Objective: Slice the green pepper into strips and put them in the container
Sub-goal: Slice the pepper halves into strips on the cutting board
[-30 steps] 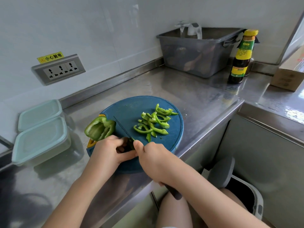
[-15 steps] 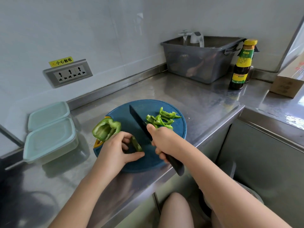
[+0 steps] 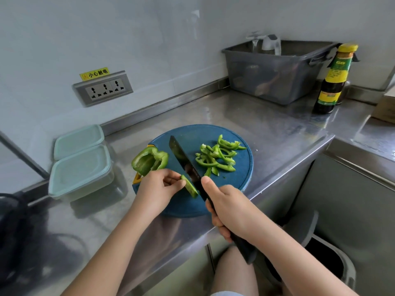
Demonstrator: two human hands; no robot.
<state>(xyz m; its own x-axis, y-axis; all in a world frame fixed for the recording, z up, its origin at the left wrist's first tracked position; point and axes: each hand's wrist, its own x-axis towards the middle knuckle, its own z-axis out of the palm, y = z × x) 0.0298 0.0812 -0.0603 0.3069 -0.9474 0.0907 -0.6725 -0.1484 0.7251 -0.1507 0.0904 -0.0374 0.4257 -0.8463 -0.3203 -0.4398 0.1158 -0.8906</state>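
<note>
A round blue cutting board (image 3: 241, 167) lies on the steel counter. My left hand (image 3: 157, 193) pinches a small piece of green pepper (image 3: 190, 186) near the board's front. My right hand (image 3: 232, 210) grips the black knife (image 3: 183, 159), its blade standing just right of that piece and pointing away from me. A large uncut pepper piece (image 3: 149, 160) sits at the board's left edge. Several cut strips (image 3: 217, 158) lie in a pile on the right half of the board. A lidded clear container (image 3: 80, 173) stands to the left of the board.
A second lidded container (image 3: 78, 141) sits behind the first by the wall. A grey tub (image 3: 275, 71) and a dark sauce bottle (image 3: 332, 82) stand at the back right. The counter edge (image 3: 288, 174) drops off right of the board, with a bin (image 3: 331, 259) below.
The knife went from lying low on the pepper piece to standing with its blade up beside it. My left hand shifted its hold on the small piece. The camera view moved slightly.
</note>
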